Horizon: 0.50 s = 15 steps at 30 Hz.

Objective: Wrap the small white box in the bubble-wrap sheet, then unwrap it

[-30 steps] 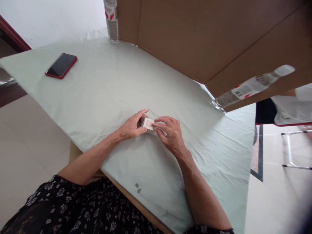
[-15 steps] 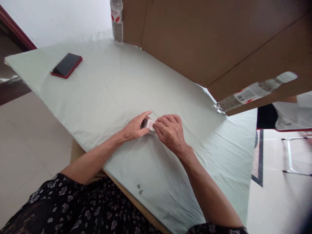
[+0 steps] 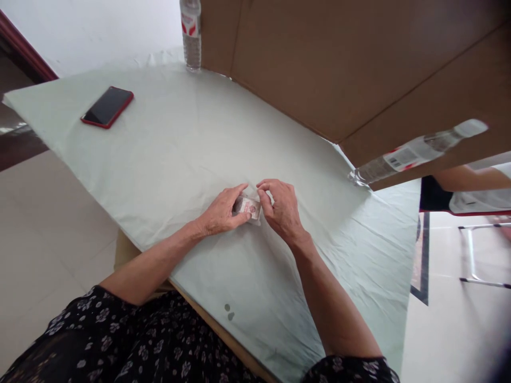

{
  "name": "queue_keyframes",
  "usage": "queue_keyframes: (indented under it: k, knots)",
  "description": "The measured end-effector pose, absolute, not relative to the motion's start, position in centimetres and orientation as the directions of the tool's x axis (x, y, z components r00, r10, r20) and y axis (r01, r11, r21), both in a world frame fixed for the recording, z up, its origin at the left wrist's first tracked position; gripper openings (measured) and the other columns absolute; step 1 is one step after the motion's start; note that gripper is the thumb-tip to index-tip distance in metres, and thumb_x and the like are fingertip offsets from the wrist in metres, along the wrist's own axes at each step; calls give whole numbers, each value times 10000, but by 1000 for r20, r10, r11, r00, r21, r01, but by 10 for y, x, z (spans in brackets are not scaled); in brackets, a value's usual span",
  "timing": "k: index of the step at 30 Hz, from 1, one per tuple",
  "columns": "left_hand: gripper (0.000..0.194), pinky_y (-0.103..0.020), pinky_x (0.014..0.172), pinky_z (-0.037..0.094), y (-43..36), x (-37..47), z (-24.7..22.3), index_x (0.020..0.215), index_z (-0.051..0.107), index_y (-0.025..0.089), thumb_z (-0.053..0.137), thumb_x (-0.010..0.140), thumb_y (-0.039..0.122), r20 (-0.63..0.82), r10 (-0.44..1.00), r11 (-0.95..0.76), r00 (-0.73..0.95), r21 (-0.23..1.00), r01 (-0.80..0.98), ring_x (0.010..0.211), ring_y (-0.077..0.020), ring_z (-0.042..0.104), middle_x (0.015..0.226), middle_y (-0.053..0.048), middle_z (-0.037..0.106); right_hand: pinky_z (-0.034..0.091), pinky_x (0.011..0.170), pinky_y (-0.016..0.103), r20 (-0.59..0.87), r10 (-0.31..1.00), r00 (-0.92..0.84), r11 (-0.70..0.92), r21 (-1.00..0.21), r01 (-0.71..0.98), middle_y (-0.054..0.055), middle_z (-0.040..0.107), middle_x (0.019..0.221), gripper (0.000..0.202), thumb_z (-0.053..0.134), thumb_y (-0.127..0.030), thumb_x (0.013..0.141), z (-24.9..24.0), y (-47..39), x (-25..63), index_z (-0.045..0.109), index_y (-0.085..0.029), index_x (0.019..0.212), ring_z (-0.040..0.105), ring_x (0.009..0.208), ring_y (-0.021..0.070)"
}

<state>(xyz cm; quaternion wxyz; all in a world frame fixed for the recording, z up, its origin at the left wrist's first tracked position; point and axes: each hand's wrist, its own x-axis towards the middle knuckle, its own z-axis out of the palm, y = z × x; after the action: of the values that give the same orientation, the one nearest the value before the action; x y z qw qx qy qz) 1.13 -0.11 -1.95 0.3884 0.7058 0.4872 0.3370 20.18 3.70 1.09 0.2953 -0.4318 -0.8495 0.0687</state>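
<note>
A small white box with red print [image 3: 250, 206], seemingly in clear plastic, lies low over the cloth-covered table. My left hand [image 3: 226, 211] is closed around its left part, with the thumb across the near side of the printed face and the fingers behind. Just off the box's right end is my right hand [image 3: 280, 209], its fingers curled and thumb and forefinger tips drawn together. Whether anything thin is pinched between those tips I cannot make out.
A phone in a red case [image 3: 107, 107] rests at the far left. One water bottle [image 3: 191, 40] stands at the back; another bottle [image 3: 407, 155] is by the tall cardboard panel [image 3: 303, 64]. Beyond the panel, another person's arm [image 3: 467, 178] shows at right.
My right hand has come off the box's printed face and lifted slightly away, uncovering more print. My left hand keeps its hold. The other person's arm has come further into view.
</note>
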Motion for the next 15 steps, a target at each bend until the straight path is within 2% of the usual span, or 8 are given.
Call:
queue_keyframes:
  k: [6, 15]
  knots:
    - [830, -487, 1105, 435, -3, 14, -17, 1531, 365, 135, 652, 802, 410, 84, 947, -205, 309, 901, 384, 1310, -337, 532, 1464, -191, 529, 452, 910, 397, 419, 827, -374, 549, -465, 694, 81, 745, 1021, 153, 444, -262, 978, 20, 43, 202, 585, -236, 927, 680, 975, 230]
    - [925, -467, 1135, 419, -3, 15, -22, 1579, 263, 158, 694, 769, 281, 188, 918, -300, 350, 905, 301, 1339, -323, 509, 1506, -184, 476, 491, 844, 378, 395, 884, -251, 449, -566, 691, 84, 735, 950, 182, 463, -316, 958, 18, 63, 209, 610, -228, 900, 663, 882, 229]
